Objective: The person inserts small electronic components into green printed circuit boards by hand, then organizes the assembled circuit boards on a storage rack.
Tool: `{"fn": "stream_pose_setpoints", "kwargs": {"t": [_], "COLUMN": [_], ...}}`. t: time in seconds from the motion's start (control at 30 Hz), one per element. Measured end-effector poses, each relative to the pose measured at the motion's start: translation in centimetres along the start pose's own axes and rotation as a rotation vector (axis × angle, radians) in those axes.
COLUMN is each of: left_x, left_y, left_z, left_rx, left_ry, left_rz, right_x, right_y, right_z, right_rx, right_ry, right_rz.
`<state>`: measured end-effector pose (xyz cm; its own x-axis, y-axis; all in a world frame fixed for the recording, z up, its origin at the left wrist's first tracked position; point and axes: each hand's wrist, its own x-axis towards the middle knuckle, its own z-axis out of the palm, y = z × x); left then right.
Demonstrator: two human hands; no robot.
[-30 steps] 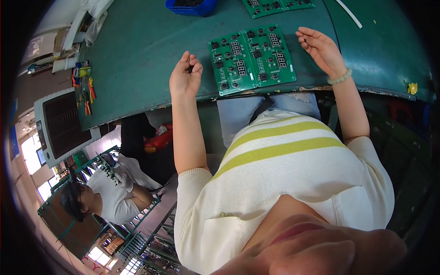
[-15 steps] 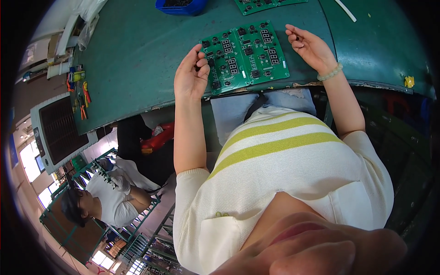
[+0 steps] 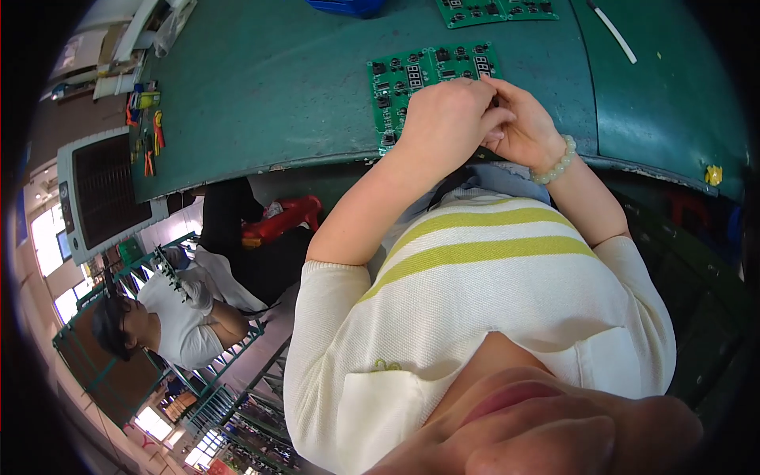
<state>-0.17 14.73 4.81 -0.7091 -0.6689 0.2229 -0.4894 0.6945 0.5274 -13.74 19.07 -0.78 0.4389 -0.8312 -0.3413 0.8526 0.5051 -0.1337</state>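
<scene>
My left hand reaches across a green circuit board and meets my right hand over the board's right side. The fingertips of both hands come together there, bent and closed. Whatever lies between them is too small or too hidden to name. The board rests near the table's front edge, carrying black buttons and digit displays. Both hands cover its lower right part. A bead bracelet circles my right wrist.
On the green table are a blue container, another circuit board at the far edge, a white stick, pliers at left and a yellow scrap. At lower left a person holds a board beside a grey fan-like unit.
My left hand has moved right, from the board's left edge over to my right hand. The right hand has come slightly lower. The view has shifted a little.
</scene>
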Motion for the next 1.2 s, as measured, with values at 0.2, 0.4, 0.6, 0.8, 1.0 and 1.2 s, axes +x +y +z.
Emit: {"fn": "stream_pose_setpoints", "kwargs": {"t": [0.2, 0.4, 0.6, 0.8, 1.0, 1.2], "left_x": [-0.1, -0.6, -1.5, -2.1, -1.8, -2.1], "left_y": [-1.2, -7.5, -7.3, -8.8, -8.6, -9.2], "left_z": [-1.6, -0.3, -0.7, -1.2, -1.7, -1.1], "left_rx": [-0.502, -1.605, -1.642, -1.732, -1.615, -1.57], "left_ry": [0.012, 0.383, 0.365, 0.481, 0.44, 0.417], "left_rz": [-0.369, -0.723, -0.75, -0.699, -0.644, -0.69], "right_x": [0.5, 1.0, 0.5, 1.1, 0.7, 0.8], "right_y": [-0.8, -3.5, -5.4, -5.6, -6.3, -7.4], "right_z": [1.2, -0.9, -4.2, -3.9, -3.9, -6.5], "right_rx": [-0.1, -0.418, -0.452, -0.475, -0.534, -0.457], "right_ry": [-0.019, 0.164, 0.131, 0.136, 0.169, 0.247], "right_rz": [-0.03, -0.316, -0.337, -0.357, -0.457, -0.455]}}
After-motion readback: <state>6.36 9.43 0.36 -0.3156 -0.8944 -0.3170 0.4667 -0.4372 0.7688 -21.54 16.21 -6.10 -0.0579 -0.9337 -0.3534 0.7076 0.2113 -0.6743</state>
